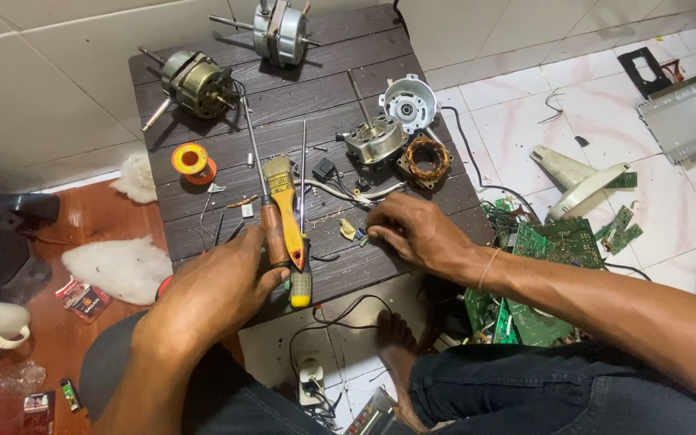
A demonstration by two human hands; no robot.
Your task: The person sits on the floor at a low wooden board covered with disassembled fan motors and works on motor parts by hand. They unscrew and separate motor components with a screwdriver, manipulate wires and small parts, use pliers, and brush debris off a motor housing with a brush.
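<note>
Fingers of the left hand (pixel 217 292) clench a screwdriver handle (pixel 275 234); right hand (pixel 416 234) fingers pinch something too small to identify.

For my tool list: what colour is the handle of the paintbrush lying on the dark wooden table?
Yellow-orange handle on the flat paintbrush; head view shows it best.

On the low table (pixel 203 205), two motors (pixel 197 83) (pixel 280 32) lie at the far edge. A solder spool (pixel 193 160) sits left of a brush (pixel 283 201). A third motor (pixel 374 141) lies right of centre, a winding coil (pixel 427 158) beside it. Circuit boards (pixel 557 242) lie on the floor right of the table.
</note>
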